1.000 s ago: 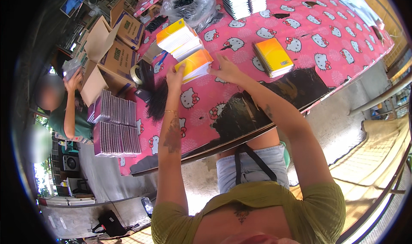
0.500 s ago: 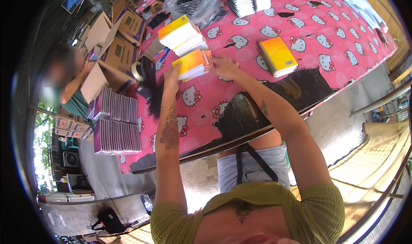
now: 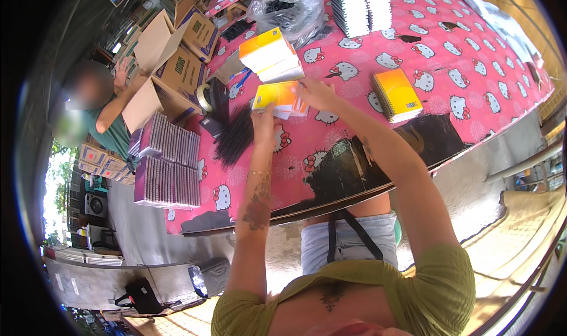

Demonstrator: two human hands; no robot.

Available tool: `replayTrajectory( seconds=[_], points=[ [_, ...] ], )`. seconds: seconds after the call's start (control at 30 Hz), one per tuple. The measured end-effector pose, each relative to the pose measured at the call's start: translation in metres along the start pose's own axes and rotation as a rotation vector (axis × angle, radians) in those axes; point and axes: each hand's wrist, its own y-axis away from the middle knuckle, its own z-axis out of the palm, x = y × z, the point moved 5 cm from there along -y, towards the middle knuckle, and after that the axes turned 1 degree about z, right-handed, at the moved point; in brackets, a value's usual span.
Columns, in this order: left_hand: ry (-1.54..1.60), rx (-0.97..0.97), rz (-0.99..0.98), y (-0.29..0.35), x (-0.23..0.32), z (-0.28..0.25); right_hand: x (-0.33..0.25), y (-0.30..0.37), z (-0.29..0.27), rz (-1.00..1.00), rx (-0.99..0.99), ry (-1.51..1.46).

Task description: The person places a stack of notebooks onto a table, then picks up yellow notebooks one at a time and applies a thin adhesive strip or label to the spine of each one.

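Note:
A small unbound notebook stack (image 3: pixel 277 93) with a yellow-orange cover lies on the pink table, its white and orange sheets slightly fanned out. My left hand (image 3: pixel 264 122) pinches its near left corner, thumb on top. At the right end, my right hand (image 3: pixel 319 94) has its fingers closed on the edge. Just beyond sits a taller pile of yellow-orange notebook blocks (image 3: pixel 269 51). Black plastic binding coils (image 3: pixel 234 138) lie in a heap beside my left hand. Farther right rests a spiral-bound yellow notebook pile (image 3: pixel 398 94).
Purple spiral notebooks (image 3: pixel 168 179) stand stacked at the table's left edge. A tape dispenser (image 3: pixel 214 103) and open cardboard boxes (image 3: pixel 177 76) are behind them, near a co-worker (image 3: pixel 112 123). Clear plastic bag (image 3: pixel 286 17) and white coil-bound stacks (image 3: pixel 363 8) sit at the back.
The notebook stack now lies flatter with its lower sheets fanned toward me. My left hand has shifted to its near corner, and my right hand has closed on its right end. The co-worker's hand has risen.

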Motion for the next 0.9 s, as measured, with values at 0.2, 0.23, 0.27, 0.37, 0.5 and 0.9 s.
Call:
replayTrajectory(
  seconds=[0.2, 0.23, 0.27, 0.37, 0.5, 0.9],
  points=[
    [-0.223, -0.588, 0.096, -0.022, 0.031, 0.03, -0.029, 0.133, 0.008, -0.326, -0.154, 0.091],
    [-0.168, -0.659, 0.15, -0.033, 0.027, 0.044, -0.033, 0.147, 0.009, -0.401, -0.133, 0.184],
    [-0.285, -0.755, 0.146, -0.039, 0.031, 0.049, -0.039, 0.152, 0.016, -0.393, -0.2, 0.261],
    [-0.686, -0.754, 0.367, -0.048, 0.055, 0.068, -0.04, 0.15, 0.029, -0.44, -0.142, 0.388],
    [-1.003, -0.437, 0.925, 0.009, 0.081, 0.094, -0.03, 0.131, 0.032, -0.299, -0.192, 0.457],
    [-1.071, -0.272, 1.166, 0.151, 0.086, 0.042, -0.043, 0.219, -0.081, -0.307, 0.647, -0.107]
  ],
)
